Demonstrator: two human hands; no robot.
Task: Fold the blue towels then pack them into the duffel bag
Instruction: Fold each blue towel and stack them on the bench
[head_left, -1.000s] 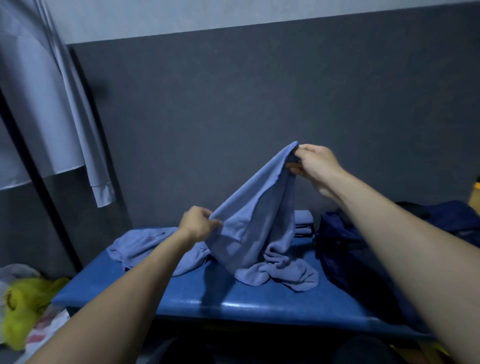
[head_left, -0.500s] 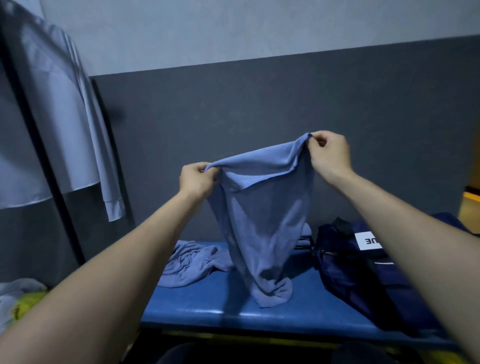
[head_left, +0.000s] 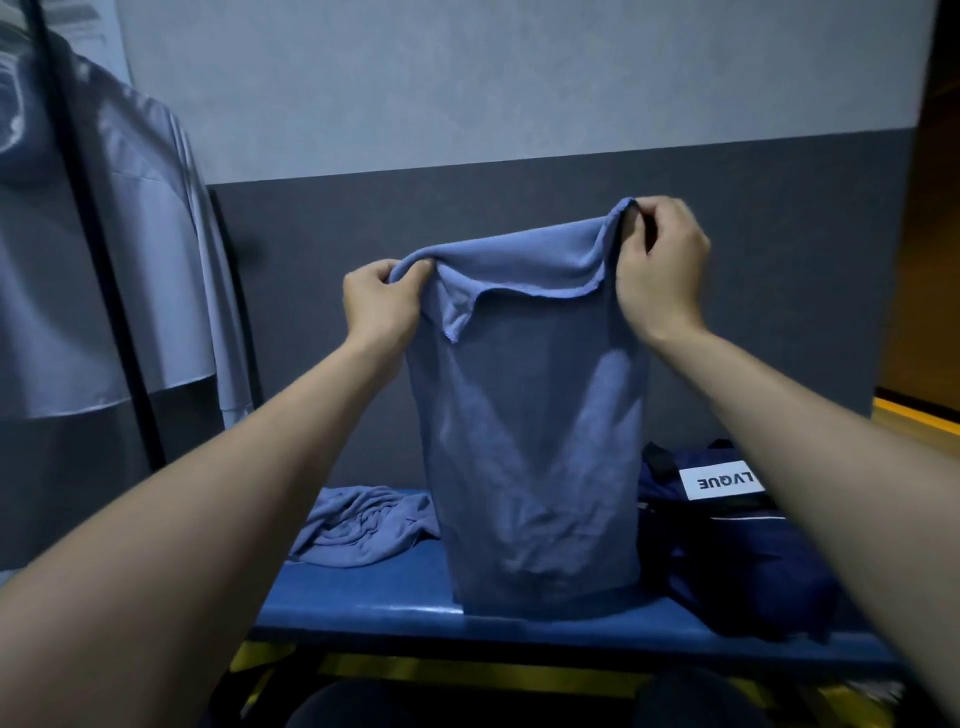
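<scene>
A blue towel (head_left: 530, 441) hangs in the air in front of me, held by its top edge. My left hand (head_left: 382, 306) pinches the top left corner and my right hand (head_left: 660, 270) pinches the top right corner, a bit higher. The towel's lower edge reaches down to the blue bench (head_left: 363, 608). A second blue towel (head_left: 363, 525) lies crumpled on the bench to the left. The dark navy duffel bag (head_left: 743, 561) with a white label sits on the bench at the right, beside the hanging towel.
A grey wall runs behind the bench. Pale garments (head_left: 130, 260) hang from a black rack pole (head_left: 88, 249) at the left. Yellow frame parts (head_left: 415, 667) show below the bench's front edge.
Both hands have lifted the towel off the bench and spread its top edge apart, so it now hangs flat instead of bunched. The view has tilted upward.
</scene>
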